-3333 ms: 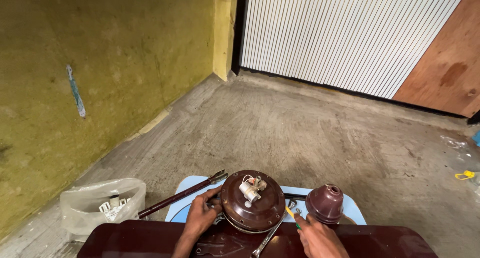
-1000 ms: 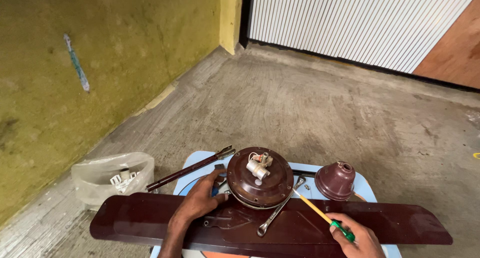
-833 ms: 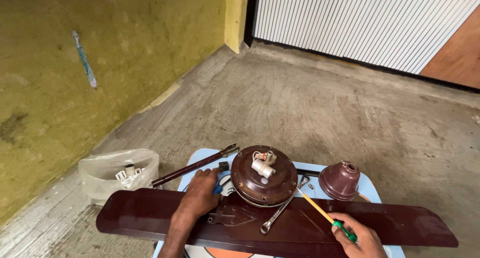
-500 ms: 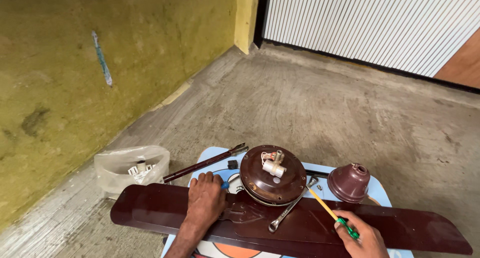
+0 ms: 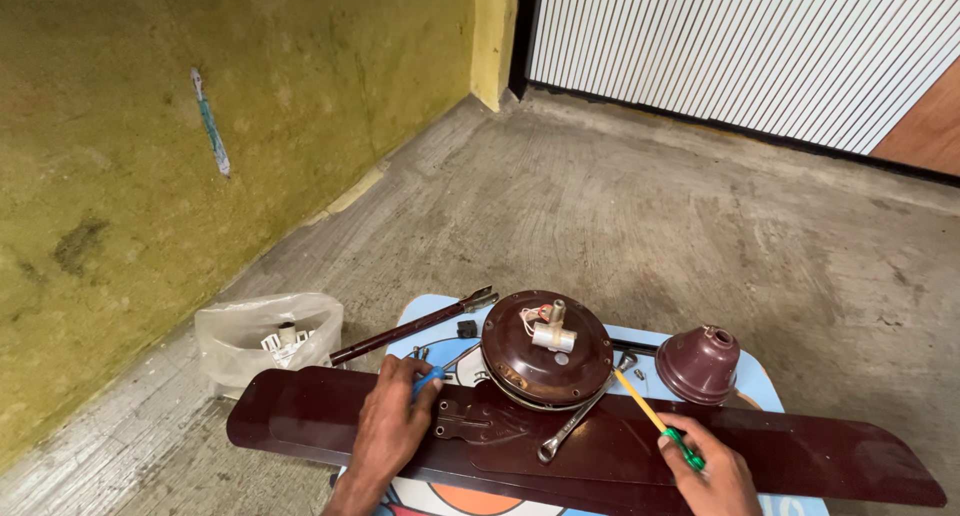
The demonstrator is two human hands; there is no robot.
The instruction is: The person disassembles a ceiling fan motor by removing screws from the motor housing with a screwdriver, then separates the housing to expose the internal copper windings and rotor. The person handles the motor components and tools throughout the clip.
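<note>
Motor housing [image 5: 546,348] on table [image 5: 752,378], bell cover [image 5: 698,364] right, blade [image 5: 800,456] in front, bag [image 5: 262,338] left

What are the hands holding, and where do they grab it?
Right hand grips a screwdriver by its green handle. Left hand pinches a blue-handled tool by the handle.

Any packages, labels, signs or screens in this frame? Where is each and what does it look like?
Clear plastic bag: on the concrete floor by the green wall, left of the fan blade; crumpled, holding small white parts.
Sticker: small, yellowish, on the brown motor housing rim.
No signs or screens.
</note>
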